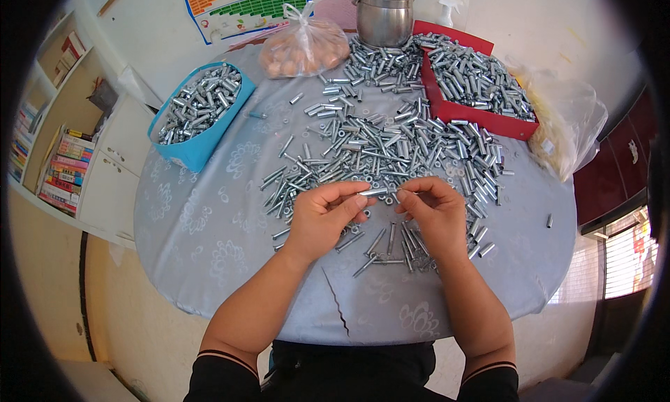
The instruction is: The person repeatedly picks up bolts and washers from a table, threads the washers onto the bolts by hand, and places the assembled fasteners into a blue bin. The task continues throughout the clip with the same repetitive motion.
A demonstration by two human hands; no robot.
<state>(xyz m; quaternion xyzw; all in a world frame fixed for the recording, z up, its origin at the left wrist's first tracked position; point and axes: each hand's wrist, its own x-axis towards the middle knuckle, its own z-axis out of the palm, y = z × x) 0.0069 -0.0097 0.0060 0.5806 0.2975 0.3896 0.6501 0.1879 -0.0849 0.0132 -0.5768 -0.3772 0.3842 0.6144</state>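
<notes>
Over the near edge of a pile of metal parts, my left hand (322,217) pinches a silvery expansion bolt (375,192) lying level between both hands. Thumb and fingers of my right hand (434,210) close on its other end; whether a small nut or washer is there too is hidden by the fingertips. Beneath and beyond the hands spreads the pile of sleeves, bolts and nuts (391,140). Several loose bolts (391,240) lie between my wrists, nearer to me.
At the left stands a blue box (202,151) full of assembled anchors; at the back right, a red box (481,125) full of similar parts. A tied bag of eggs (307,49), a steel canister (385,18) and a clear plastic bag (569,123) sit along the far side of the cloth-covered table (188,248).
</notes>
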